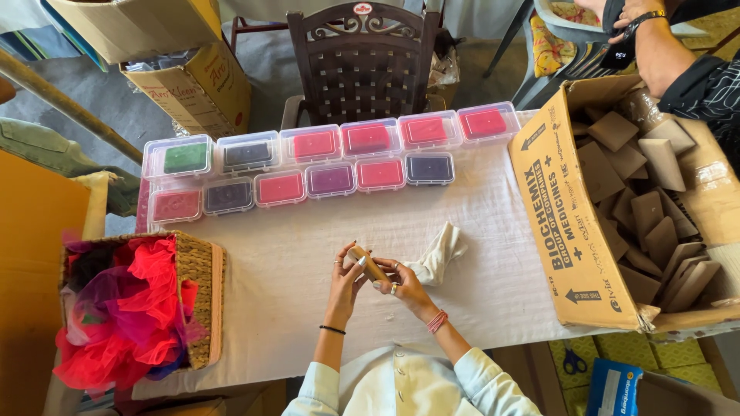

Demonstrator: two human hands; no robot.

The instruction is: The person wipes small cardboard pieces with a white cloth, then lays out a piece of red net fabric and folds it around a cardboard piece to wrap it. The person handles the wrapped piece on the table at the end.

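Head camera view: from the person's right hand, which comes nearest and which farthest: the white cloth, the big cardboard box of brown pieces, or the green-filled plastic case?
1. White cloth: just beside the right hand, on its right.
2. Cardboard box: farther right, at the table's edge.
3. Green-filled case: farthest, at the far left end of the back row.

A small tan, bar-shaped block [367,265] sits tilted above the white-clothed table [493,231], pinched between the left hand [346,280] and right hand [402,283], a crumpled white cloth [437,254] just beside.
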